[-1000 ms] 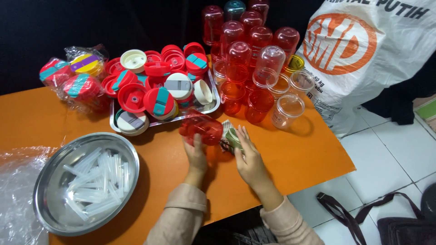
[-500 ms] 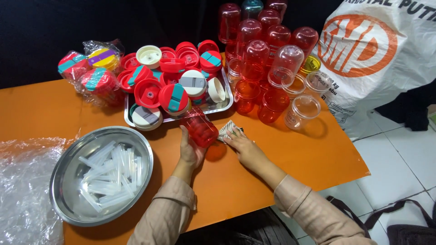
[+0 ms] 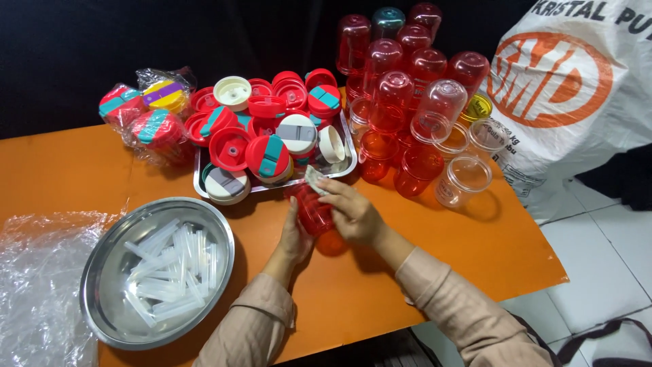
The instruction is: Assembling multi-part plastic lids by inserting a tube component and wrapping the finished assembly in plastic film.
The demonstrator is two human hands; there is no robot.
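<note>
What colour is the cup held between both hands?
Translucent red cup, seen best in the head view.

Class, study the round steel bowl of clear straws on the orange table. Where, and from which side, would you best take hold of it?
Grip the steel bowl by its thin flared rim, probably at the near right edge, coming from above. That rim stands clear of the clear straws; the crinkled plastic sheet crowds the left side.
</note>
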